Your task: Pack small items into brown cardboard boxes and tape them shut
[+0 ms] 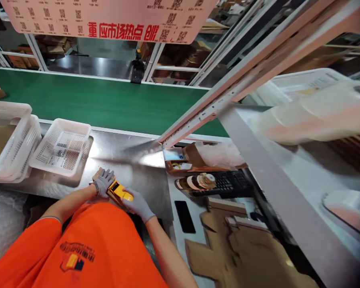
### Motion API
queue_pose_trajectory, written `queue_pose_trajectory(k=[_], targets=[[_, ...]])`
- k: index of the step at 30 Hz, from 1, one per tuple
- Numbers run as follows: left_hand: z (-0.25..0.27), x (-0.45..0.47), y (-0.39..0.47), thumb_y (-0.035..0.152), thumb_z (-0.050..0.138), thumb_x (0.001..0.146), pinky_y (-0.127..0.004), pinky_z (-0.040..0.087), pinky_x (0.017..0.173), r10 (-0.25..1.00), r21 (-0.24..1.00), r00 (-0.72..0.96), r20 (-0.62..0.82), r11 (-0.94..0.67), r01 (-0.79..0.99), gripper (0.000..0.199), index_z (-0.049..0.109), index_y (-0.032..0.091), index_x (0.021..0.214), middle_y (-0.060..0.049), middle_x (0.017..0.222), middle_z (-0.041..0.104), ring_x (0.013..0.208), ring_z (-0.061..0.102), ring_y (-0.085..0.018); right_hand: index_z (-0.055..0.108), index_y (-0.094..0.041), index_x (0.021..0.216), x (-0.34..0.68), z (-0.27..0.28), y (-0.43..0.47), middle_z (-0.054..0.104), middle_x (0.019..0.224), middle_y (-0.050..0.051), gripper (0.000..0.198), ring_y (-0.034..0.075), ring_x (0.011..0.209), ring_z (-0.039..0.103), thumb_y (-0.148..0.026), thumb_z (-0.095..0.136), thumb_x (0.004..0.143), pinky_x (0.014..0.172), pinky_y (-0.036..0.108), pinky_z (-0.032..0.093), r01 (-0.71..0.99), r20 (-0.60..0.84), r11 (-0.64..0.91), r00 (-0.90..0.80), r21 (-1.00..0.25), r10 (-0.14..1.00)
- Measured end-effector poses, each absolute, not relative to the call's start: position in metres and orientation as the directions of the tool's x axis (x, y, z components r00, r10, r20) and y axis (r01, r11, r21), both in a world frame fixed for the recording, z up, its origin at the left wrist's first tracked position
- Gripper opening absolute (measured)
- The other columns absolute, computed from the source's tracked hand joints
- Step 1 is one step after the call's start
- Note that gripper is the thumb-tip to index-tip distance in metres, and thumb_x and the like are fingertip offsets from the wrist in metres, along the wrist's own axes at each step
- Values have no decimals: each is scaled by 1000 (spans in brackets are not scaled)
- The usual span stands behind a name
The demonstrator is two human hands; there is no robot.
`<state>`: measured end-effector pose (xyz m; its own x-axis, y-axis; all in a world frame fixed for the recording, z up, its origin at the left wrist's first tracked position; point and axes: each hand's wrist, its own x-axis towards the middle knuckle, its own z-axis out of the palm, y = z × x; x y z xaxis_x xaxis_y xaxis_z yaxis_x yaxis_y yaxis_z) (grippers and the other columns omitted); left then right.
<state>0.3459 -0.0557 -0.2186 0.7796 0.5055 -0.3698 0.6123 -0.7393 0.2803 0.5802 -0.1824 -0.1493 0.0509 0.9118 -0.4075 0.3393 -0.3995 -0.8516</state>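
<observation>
Both my hands wear grey gloves and meet close to my orange shirt, above the steel table (132, 160). My left hand (103, 182) grips a small brown cardboard box (97, 173) from above. My right hand (138, 204) holds a yellow hand-held device (122, 192) that lies against the box. The underside of the box is hidden by my fingers.
White perforated baskets (61, 146) and a taller stack (10, 140) stand at the left. A green conveyor belt (108, 100) runs behind. Tape rolls (198, 182), a keyboard (228, 182), a black phone (184, 216) and flat cardboard (243, 248) lie at the right.
</observation>
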Motion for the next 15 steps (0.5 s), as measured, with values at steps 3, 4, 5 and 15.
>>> queue_pose_trajectory(k=[3, 4, 5, 15], targets=[[-223, 353, -66, 57, 85, 81, -77, 5, 140, 536, 237, 761, -366, -737, 633, 126, 32, 8, 184, -31, 193, 15, 177, 12, -60, 85, -13, 131, 593, -133, -191, 91, 113, 15, 64, 32, 97, 85, -41, 80, 74, 91, 44, 68, 474, -437, -388, 7, -790, 899], [-223, 354, -66, 56, 85, 81, -76, 5, 141, 537, 231, 760, -367, -739, 633, 125, 32, 9, 184, -30, 194, 15, 176, 13, -60, 84, -13, 133, 601, -127, -196, 90, 116, 16, 65, 32, 99, 85, -41, 80, 75, 92, 43, 67, 515, -447, -376, -14, -770, 895], [-222, 354, -66, 55, 87, 80, -75, 6, 141, 535, 232, 760, -370, -738, 633, 126, 33, 10, 184, -30, 194, 15, 176, 14, -59, 85, -14, 134, 610, -120, -202, 90, 117, 15, 64, 32, 102, 85, -41, 79, 77, 93, 42, 66, 560, -455, -361, -31, -746, 890], [-218, 351, -67, 48, 91, 79, -71, 13, 139, 554, 240, 772, -312, -740, 628, 119, 41, 8, 179, -30, 191, 27, 174, 21, -57, 89, -20, 115, 637, -105, -211, 89, 96, 5, 43, 23, 86, 78, -28, 77, 75, 79, 29, 57, 672, -561, -410, -10, -616, 827]])
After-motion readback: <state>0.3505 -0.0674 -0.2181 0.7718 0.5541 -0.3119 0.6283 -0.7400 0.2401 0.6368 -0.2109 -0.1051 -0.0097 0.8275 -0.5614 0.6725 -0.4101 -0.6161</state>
